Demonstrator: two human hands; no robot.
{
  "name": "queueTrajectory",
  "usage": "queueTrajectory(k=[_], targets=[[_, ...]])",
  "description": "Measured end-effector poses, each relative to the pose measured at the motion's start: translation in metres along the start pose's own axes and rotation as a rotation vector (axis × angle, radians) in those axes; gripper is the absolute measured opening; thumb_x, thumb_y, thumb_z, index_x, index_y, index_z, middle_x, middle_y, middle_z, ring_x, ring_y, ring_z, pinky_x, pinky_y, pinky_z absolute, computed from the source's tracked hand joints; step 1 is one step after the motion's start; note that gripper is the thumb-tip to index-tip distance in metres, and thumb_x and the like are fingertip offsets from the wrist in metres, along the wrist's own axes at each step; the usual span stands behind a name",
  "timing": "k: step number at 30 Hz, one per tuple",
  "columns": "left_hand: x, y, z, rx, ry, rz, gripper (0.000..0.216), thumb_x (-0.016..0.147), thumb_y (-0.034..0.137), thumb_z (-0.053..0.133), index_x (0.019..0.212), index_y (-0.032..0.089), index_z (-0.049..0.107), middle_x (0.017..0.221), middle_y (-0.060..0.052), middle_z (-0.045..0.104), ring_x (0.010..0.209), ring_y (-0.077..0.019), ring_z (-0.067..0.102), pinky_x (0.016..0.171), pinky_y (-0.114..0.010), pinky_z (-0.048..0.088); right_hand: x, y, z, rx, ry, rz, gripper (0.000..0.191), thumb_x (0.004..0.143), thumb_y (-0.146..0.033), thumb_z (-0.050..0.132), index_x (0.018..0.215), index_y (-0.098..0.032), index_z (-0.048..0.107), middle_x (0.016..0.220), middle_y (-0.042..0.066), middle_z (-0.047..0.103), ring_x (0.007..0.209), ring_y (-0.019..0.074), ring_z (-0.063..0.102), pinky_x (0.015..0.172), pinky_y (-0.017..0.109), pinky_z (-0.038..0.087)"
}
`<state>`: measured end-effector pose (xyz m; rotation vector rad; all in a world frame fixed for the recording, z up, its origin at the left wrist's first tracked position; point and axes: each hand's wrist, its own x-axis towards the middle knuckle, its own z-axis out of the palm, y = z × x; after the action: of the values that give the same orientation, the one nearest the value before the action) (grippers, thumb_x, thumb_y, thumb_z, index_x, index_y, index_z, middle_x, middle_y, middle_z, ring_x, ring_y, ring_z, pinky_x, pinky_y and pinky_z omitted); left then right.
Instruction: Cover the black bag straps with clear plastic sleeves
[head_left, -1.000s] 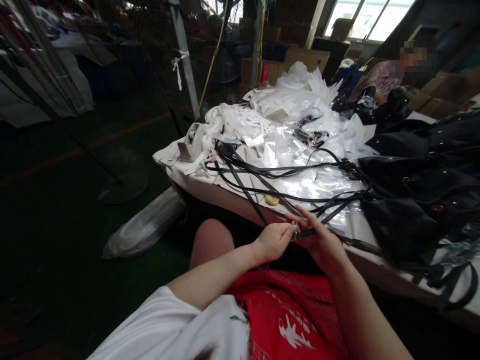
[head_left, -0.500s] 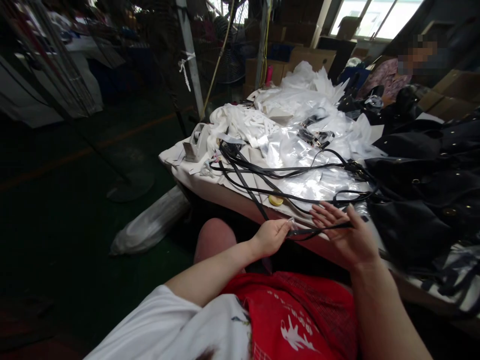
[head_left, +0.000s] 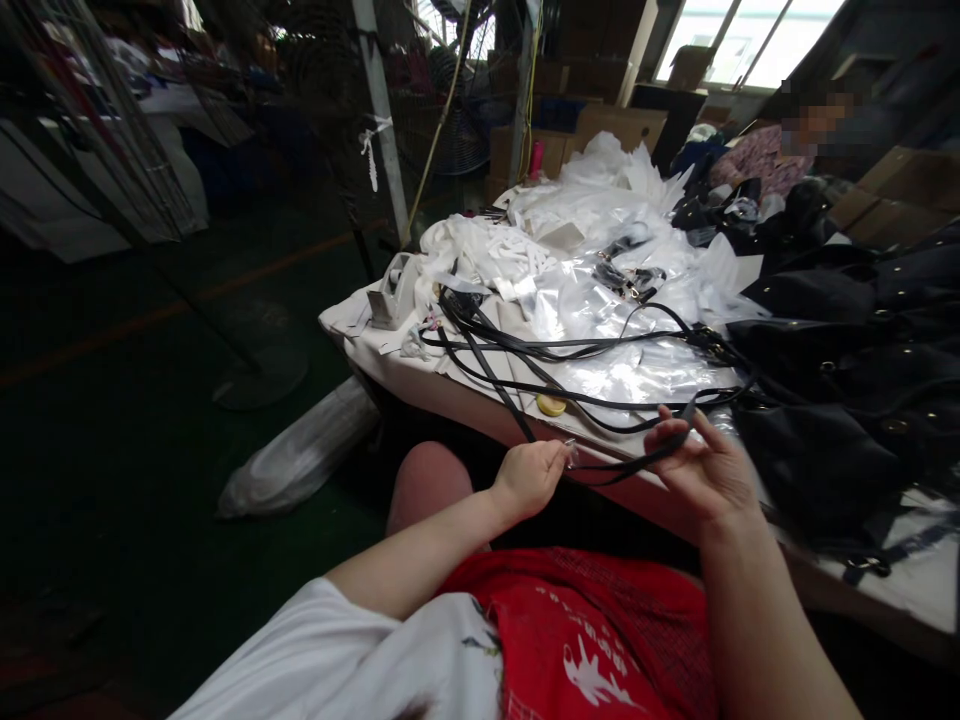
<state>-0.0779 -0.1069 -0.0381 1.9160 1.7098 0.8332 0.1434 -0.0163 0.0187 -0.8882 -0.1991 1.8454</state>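
My left hand (head_left: 531, 477) is closed around a thin black strap (head_left: 626, 467) just in front of the table edge. A small piece of clear plastic (head_left: 572, 453) shows at its fingertips. My right hand (head_left: 709, 468) has its fingers curled, and the strap's other end runs up between them and the thumb. Between the two hands the strap sags slightly. More long black straps (head_left: 540, 345) lie across the table beyond my hands. A round yellow object (head_left: 551, 404), perhaps a tape measure, rests near the table edge.
Clear plastic bags (head_left: 630, 375) and white material (head_left: 487, 250) cover the table (head_left: 397, 365). A tape dispenser (head_left: 395, 290) stands at its left corner. Black bags (head_left: 825, 450) are piled on the right, with another person (head_left: 761, 160) behind them. A wrapped bundle (head_left: 300, 450) lies on the floor.
My right hand has gone from spread fingers to curled ones, and the strap's end now points upward at its thumb. My left hand has shifted slightly left, still holding the strap.
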Motion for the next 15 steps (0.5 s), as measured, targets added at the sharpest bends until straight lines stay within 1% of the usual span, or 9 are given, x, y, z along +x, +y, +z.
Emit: queueTrajectory(k=[1,3,5,6,8,10,13,15], targets=[[-0.001,-0.002,0.000,0.038,-0.002,-0.006,0.050,0.103,0.042,0.023,0.080,0.019,0.061,0.078,-0.005,0.067,0.073,-0.0178,0.063,0.070,-0.027,0.045,0.002,-0.009,-0.002,0.051,-0.001,-0.012,0.022,0.091,-0.018,0.052,0.111,-0.009,0.057,0.055,-0.004,0.057,0.049,0.0098,0.057,0.061,0.027,0.058],[-0.002,-0.002,0.000,0.049,-0.016,-0.007,0.050,0.103,0.041,0.023,0.080,0.019,0.061,0.079,-0.005,0.067,0.075,-0.0178,0.063,0.070,-0.026,0.044,0.004,-0.021,-0.006,0.096,-0.047,-0.045,0.013,0.093,-0.019,0.050,0.100,-0.012,0.058,0.041,-0.011,0.041,0.034,0.0078,0.041,0.048,0.023,0.051],[-0.002,0.001,0.001,-0.011,-0.038,-0.001,0.049,0.103,0.040,0.024,0.080,0.019,0.062,0.080,-0.004,0.067,0.075,-0.0173,0.063,0.070,-0.026,0.044,0.004,-0.024,-0.007,0.117,-0.113,-0.102,0.013,0.093,-0.021,0.048,0.086,-0.016,0.058,0.035,-0.014,0.026,0.028,0.0072,0.025,0.039,0.021,0.042],[-0.001,0.003,0.002,-0.064,-0.055,0.004,0.049,0.103,0.040,0.025,0.081,0.019,0.063,0.079,-0.004,0.067,0.075,-0.0167,0.063,0.069,-0.025,0.044,0.004,-0.024,-0.007,0.130,-0.148,-0.137,0.016,0.091,-0.021,0.047,0.081,-0.017,0.058,0.033,-0.013,0.023,0.028,0.0072,0.022,0.038,0.021,0.039],[0.002,0.009,0.002,-0.191,-0.092,0.013,0.048,0.103,0.039,0.026,0.082,0.019,0.065,0.076,-0.002,0.067,0.071,-0.0150,0.061,0.066,-0.023,0.043,0.004,-0.022,-0.005,0.168,-0.234,-0.203,0.016,0.086,-0.020,0.047,0.075,-0.019,0.058,0.032,-0.013,0.020,0.028,0.0072,0.018,0.038,0.020,0.038],[0.007,0.017,0.003,-0.307,-0.122,0.021,0.049,0.103,0.040,0.026,0.085,0.018,0.067,0.069,-0.001,0.064,0.066,-0.0136,0.059,0.063,-0.023,0.041,0.002,-0.013,0.000,0.199,-0.341,-0.228,0.014,0.082,-0.019,0.050,0.071,-0.020,0.059,0.031,-0.012,0.019,0.029,0.0070,0.018,0.039,0.019,0.038],[0.016,0.033,0.007,-0.409,-0.128,0.032,0.051,0.103,0.042,0.026,0.088,0.016,0.066,0.063,0.000,0.061,0.061,-0.0128,0.057,0.061,-0.023,0.041,-0.003,0.010,0.010,0.186,-0.478,-0.183,0.019,0.082,-0.022,0.055,0.062,-0.022,0.055,0.029,-0.012,0.017,0.028,0.0058,0.017,0.038,0.017,0.036],[0.020,0.042,0.009,-0.411,-0.096,0.046,0.051,0.103,0.042,0.025,0.085,0.015,0.065,0.066,-0.002,0.062,0.062,-0.0130,0.057,0.061,-0.023,0.041,-0.004,0.025,0.015,0.128,-0.499,-0.111,0.021,0.083,-0.026,0.060,0.063,-0.021,0.055,0.029,-0.013,0.018,0.028,0.0045,0.020,0.039,0.017,0.037]])
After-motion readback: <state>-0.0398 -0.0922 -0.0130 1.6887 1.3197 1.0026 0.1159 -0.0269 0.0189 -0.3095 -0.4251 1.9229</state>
